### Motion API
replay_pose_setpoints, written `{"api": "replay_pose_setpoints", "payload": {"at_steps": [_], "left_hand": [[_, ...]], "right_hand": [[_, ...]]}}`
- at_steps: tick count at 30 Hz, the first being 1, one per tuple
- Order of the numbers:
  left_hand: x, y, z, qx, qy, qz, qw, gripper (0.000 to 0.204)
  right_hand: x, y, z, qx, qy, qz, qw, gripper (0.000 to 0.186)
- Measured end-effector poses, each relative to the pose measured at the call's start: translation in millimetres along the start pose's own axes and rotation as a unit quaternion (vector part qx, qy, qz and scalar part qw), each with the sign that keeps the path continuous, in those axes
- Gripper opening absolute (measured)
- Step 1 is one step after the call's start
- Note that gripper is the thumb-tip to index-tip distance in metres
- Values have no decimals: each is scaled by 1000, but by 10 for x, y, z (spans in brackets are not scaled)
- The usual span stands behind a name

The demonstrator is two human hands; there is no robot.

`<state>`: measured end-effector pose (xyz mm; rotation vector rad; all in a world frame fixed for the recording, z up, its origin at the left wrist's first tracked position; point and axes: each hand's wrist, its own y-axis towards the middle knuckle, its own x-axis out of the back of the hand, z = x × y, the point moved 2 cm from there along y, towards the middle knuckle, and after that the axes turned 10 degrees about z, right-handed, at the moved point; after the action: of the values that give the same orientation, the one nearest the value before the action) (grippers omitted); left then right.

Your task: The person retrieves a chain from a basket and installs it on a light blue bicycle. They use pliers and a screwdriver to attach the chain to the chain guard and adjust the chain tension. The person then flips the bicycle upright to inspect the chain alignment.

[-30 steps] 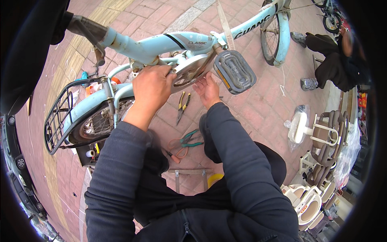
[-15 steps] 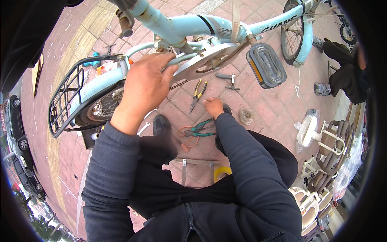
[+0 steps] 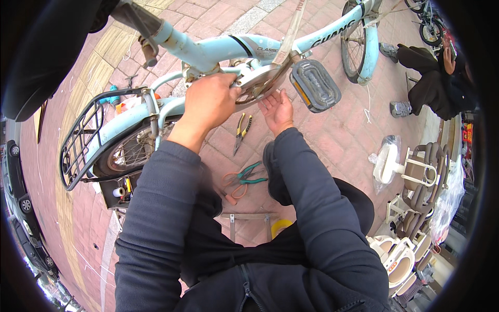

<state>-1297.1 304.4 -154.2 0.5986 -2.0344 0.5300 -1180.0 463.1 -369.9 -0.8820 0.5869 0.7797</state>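
Note:
A light-blue bicycle frame (image 3: 223, 49) lies across the view above my legs. My left hand (image 3: 208, 104) grips the rear part of the white chain guard (image 3: 254, 78), just under the seat tube; its fingertips are partly hidden. Palm up, my right hand (image 3: 279, 111) is held below the guard's lower edge, fingers stretched out and holding nothing; whether the fingertips touch the guard I cannot tell. A black pedal (image 3: 317, 86) with an orange reflector hangs right of that hand. Yellow-handled pliers (image 3: 242, 134) lie on the bricks between my forearms.
Green-handled pliers (image 3: 249, 174) and an orange-handled tool lie near my feet. A toolbox (image 3: 112, 193) stands under the black rear rack (image 3: 83, 140). White and brown child seats (image 3: 400, 260) are piled at right. A seated person (image 3: 431, 88) holds a phone at the far right.
My right hand has risen from beside my shoe to the chain guard and turned palm up. The left hand has shifted slightly right along the guard. The whole view has shifted a little.

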Motion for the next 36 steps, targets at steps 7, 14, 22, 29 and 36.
{"api": "replay_pose_setpoints", "payload": {"at_steps": [7,14,22,29,36], "left_hand": [[20,71,75,-3,-60,18,998,26],[46,75,66,-20,-53,22,998,23],[-5,44,75,0,-69,1,998,22],[52,-28,99,-65,-90,-29,993,26],[451,-377,97,-66,-94,-56,992,28]], "right_hand": [[-84,84,-48,-12,53,46,997,70],[-17,172,-140,7,94,38,995,71],[10,142,-138,2,88,41,995,66],[425,45,-177,-66,0,-51,997,61],[1092,-259,-762,-206,-321,-87,920,38]]}}
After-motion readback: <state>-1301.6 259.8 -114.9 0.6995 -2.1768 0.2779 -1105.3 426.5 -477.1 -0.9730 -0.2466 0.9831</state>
